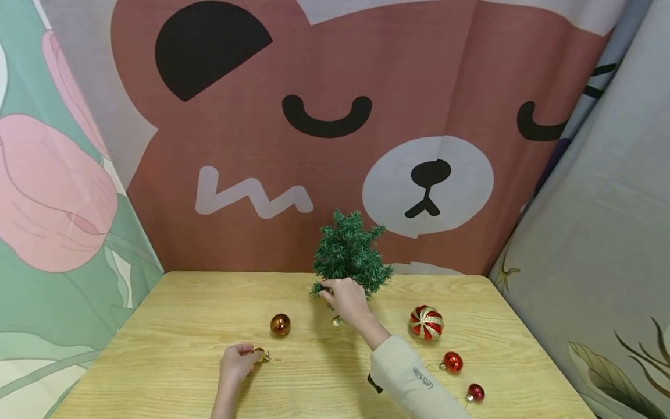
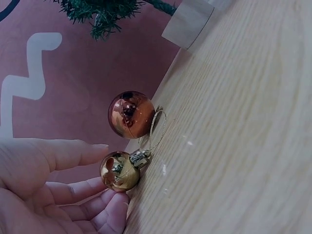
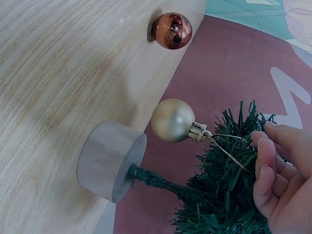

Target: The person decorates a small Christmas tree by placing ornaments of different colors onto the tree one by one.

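Note:
My left hand [image 1: 237,366] pinches a small shiny gold bauble [image 2: 119,171] low over the wooden table, thumb above it and fingers beneath. Its silver cap and thin gold loop point away from the palm. At the small green Christmas tree [image 1: 348,256], my right hand [image 1: 345,298] has its fingertips pinched among the lower left needles. A matte gold bauble [image 3: 173,120] hangs just below by a gold thread loop [image 3: 228,153] that runs up to those fingers. Needles and fingers partly hide the loop's far end. Beyond the left hand lies a copper bauble [image 2: 130,115].
On the table's right side lie a red-and-gold striped bauble [image 1: 426,323], a red bauble [image 1: 452,362] and a dark red one [image 1: 475,393]. The tree stands on a round wooden base [image 3: 111,161]. A bear-print curtain [image 1: 251,157] hangs behind the table.

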The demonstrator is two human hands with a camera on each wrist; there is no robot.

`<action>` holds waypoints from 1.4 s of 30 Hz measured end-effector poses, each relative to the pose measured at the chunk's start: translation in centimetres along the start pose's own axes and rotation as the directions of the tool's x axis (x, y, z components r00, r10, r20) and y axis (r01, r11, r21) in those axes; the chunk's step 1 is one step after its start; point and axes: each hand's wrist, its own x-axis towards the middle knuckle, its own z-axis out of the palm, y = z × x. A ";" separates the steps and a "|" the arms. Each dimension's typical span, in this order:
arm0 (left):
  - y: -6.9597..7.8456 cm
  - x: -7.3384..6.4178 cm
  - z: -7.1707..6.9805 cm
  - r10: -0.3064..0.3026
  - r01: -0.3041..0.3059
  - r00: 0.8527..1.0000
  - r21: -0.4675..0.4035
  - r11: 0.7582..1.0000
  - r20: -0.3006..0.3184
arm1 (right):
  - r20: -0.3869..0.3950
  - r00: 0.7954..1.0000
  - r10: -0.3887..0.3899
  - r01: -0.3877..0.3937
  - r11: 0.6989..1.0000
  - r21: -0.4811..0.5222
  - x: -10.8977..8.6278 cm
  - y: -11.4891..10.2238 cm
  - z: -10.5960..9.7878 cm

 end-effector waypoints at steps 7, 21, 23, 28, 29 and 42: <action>0.0 0.0 0.2 0.005 -0.005 1.000 0.029 1.000 -0.004 | -0.020 1.000 -0.013 0.013 1.000 -0.010 0.0 0.2 0.2; 0.1 0.1 0.2 0.038 -0.035 0.999 0.120 0.992 -0.022 | -0.025 1.000 -0.015 0.014 1.000 -0.015 0.1 0.1 0.2; 0.1 0.1 0.2 0.044 -0.041 0.999 0.124 0.991 -0.024 | -0.026 1.000 -0.015 0.015 1.000 -0.018 0.0 0.1 0.2; -0.1 0.1 0.2 0.043 -0.040 0.999 0.106 0.994 -0.020 | -0.022 1.000 -0.015 0.015 1.000 -0.021 0.0 0.0 0.1; -0.1 0.1 0.2 0.040 -0.038 0.999 0.094 0.995 -0.019 | -0.022 1.000 -0.017 0.016 1.000 -0.022 0.0 0.1 0.1; 0.2 0.0 0.2 0.032 -0.032 0.999 0.042 0.999 -0.005 | -0.012 1.000 -0.016 0.016 1.000 -0.001 -0.1 0.1 0.0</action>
